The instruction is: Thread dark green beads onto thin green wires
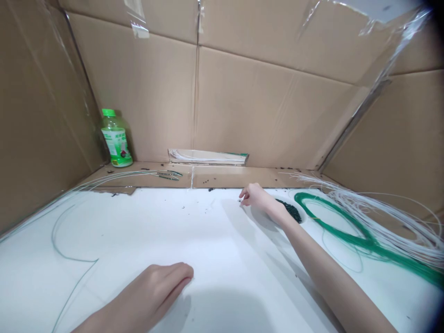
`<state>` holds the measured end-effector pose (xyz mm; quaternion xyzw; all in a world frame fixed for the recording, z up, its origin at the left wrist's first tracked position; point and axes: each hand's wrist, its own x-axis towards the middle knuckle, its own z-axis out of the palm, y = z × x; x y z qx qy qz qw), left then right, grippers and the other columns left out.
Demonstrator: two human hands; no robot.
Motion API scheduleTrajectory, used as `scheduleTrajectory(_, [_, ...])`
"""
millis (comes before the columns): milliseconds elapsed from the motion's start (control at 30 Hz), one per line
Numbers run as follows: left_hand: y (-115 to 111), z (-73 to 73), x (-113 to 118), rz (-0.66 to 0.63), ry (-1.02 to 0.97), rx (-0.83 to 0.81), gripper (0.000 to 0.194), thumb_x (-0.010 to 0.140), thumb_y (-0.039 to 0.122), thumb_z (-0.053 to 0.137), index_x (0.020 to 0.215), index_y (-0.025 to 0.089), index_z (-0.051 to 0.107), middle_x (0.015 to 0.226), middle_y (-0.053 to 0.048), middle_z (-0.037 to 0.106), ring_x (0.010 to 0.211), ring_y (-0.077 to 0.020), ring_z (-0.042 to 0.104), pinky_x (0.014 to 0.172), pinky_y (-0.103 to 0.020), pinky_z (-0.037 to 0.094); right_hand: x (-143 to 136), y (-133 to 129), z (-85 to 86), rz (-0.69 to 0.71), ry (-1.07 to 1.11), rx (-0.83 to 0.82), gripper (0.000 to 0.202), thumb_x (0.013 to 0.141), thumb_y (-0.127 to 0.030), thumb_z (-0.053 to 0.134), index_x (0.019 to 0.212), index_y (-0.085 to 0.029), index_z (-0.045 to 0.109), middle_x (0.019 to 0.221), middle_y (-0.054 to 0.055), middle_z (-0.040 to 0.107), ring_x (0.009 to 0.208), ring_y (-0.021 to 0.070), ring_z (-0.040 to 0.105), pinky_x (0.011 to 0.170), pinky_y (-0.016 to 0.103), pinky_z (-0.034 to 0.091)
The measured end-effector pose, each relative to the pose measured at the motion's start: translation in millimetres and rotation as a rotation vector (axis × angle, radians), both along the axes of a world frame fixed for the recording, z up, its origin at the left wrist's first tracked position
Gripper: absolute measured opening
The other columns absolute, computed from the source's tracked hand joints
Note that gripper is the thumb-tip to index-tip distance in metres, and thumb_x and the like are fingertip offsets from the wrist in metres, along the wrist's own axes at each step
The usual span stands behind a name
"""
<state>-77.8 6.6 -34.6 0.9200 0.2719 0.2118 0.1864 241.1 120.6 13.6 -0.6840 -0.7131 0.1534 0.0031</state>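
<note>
Partway, by our read. Done-looking: far left, strands carrying dark green pieces [169,175]. Left over: loose pieces [293,211] in the bowl [305,213], plus the green coil [333,227] and white strands [378,213] on the right. Our right hand [242,199] is at the counter's [145,231] far side, grip narrow; can't tell if it's holding anything. Left hand [190,273], near side: fingers pressed together, contents hidden.

Head camera | forward — steeply down | near white tabletop [138,231], cardboard wall [260,106] beyond
</note>
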Motion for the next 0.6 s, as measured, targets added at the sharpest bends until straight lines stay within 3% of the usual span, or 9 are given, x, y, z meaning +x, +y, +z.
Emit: scheduleTrajectory(600, [0,-0.8,-1,-0.011,-0.008,-0.012,0.025,0.094,0.020,0.031,0.086,0.022,0.054,0.067,0.002,0.060,0.054,-0.0104,0.058,0.053,-0.018,0.045,8,-2,8.9,-0.061,0.098,0.109,0.021,0.089,-0.031,0.053,0.095,-0.012,0.061,0.089,0.004,0.066,0.078,0.0130,0.063,0.075,0.032,0.052])
